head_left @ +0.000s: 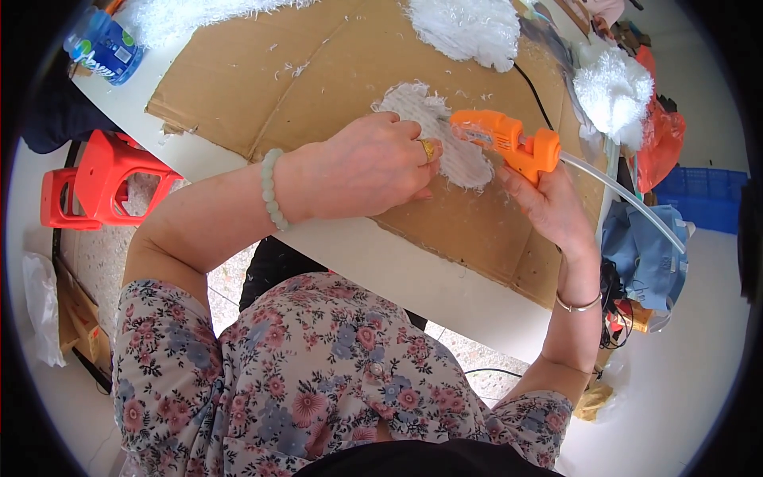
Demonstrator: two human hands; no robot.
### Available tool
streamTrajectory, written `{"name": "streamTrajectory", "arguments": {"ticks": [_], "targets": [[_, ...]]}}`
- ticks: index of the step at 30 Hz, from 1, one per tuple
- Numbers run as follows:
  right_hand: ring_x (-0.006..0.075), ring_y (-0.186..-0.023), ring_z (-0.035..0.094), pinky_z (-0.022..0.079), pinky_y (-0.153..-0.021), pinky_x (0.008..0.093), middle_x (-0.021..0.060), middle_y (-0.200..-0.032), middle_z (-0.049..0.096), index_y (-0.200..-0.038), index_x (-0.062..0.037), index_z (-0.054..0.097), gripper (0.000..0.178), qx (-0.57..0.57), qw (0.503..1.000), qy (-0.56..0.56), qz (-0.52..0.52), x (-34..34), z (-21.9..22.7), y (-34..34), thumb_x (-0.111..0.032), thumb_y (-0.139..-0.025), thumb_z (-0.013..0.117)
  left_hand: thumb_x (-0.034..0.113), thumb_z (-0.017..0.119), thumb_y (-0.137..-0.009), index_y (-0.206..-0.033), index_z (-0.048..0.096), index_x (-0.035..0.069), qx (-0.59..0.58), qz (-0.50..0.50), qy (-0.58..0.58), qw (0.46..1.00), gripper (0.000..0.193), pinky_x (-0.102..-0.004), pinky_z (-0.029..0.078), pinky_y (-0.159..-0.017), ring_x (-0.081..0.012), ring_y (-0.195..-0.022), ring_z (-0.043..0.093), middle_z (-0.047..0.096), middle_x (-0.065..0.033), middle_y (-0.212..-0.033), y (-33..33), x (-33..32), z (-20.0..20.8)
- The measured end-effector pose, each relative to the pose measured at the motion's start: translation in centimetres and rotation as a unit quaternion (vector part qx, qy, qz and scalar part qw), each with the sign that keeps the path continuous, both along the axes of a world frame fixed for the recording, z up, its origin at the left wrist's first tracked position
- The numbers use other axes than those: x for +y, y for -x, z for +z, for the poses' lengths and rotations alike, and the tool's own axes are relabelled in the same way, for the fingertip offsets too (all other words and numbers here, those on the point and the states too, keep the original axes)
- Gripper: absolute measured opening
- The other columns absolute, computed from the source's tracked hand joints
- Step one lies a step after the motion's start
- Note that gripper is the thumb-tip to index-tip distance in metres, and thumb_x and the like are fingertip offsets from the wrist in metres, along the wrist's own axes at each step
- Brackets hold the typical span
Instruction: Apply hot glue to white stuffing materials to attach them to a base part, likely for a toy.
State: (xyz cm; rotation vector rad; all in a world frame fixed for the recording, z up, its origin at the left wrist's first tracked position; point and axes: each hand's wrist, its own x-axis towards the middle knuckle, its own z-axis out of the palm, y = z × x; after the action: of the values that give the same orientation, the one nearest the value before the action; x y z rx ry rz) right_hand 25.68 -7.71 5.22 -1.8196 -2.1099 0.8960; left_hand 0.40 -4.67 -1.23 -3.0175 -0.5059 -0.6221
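A hot glue gun (509, 141) with an orange body is gripped in my right hand (550, 203), its nozzle pointing left. From its rear end sticks a long, whitish glue stick (624, 193). Under the nozzle lies a flat white piece of fuzzy fabric (465, 161), with frayed edges, on the brown cardboard (326, 79). My left hand (369, 163) rests over the left side of this piece, its fingers curled in a pinch at the edge. The fingertips are partly hidden behind the hand.
White shaggy material lies in a heap (469, 32) at the far edge and another heap (612, 87) at the right. A bottle of blue liquid (111, 49) stands far left. Red stools (115, 179) stand left of the white table (433, 274). A black cord (534, 89) runs behind the glue gun.
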Motion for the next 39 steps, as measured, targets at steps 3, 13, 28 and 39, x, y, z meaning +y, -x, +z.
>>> {"name": "streamTrajectory", "arguments": {"ticks": [3,13,28,39], "targets": [[0.0099,-0.069,0.049,0.043,-0.063,0.0248,0.0015,-0.077,0.053,-0.099,-0.0007,0.055,0.021,-0.009,0.999,-0.031,0.018,0.4,-0.4,0.6,-0.017,-0.087,0.061,0.030,0.060,-0.082,-0.098,0.063,-0.005,0.005,0.000,0.000,1.000,0.039,-0.0308,0.047,-0.068,-0.0187,-0.079,0.058,0.060,-0.0029,-0.070,0.0,0.0,0.1],[0.0174,-0.067,0.047,0.042,-0.064,0.0309,0.0070,-0.073,0.051,-0.096,0.0010,0.054,0.027,-0.004,0.996,-0.070,0.060,1.9,0.0,2.3,-0.022,-0.085,0.063,0.030,0.061,-0.082,-0.094,0.064,-0.002,-0.006,0.005,0.005,1.000,0.035,-0.0310,0.048,-0.067,-0.0185,-0.077,0.058,0.060,-0.0029,-0.070,-0.1,-0.2,0.3],[0.0116,-0.075,0.057,0.045,-0.065,0.0253,0.0053,-0.087,0.063,-0.099,-0.0031,0.058,0.025,0.363,0.926,-0.035,-0.095,1.8,-1.3,1.7,-0.026,-0.092,0.055,0.020,0.064,-0.078,-0.077,0.061,0.004,-0.044,0.009,0.016,0.999,0.016,-0.0324,0.046,-0.069,-0.0208,-0.076,0.058,0.059,-0.0053,-0.070,-0.7,-0.3,0.4],[0.0134,-0.094,0.059,0.044,-0.081,0.0275,0.0042,-0.102,0.062,-0.109,-0.0013,0.059,0.035,0.328,0.937,-0.005,-0.120,3.1,-3.5,4.1,-0.031,-0.091,0.058,0.019,0.065,-0.075,-0.075,0.062,0.004,-0.048,0.013,0.010,0.999,0.015,-0.0327,0.047,-0.070,-0.0207,-0.073,0.057,0.059,-0.0055,-0.069,-1.0,-0.7,0.8]]}}
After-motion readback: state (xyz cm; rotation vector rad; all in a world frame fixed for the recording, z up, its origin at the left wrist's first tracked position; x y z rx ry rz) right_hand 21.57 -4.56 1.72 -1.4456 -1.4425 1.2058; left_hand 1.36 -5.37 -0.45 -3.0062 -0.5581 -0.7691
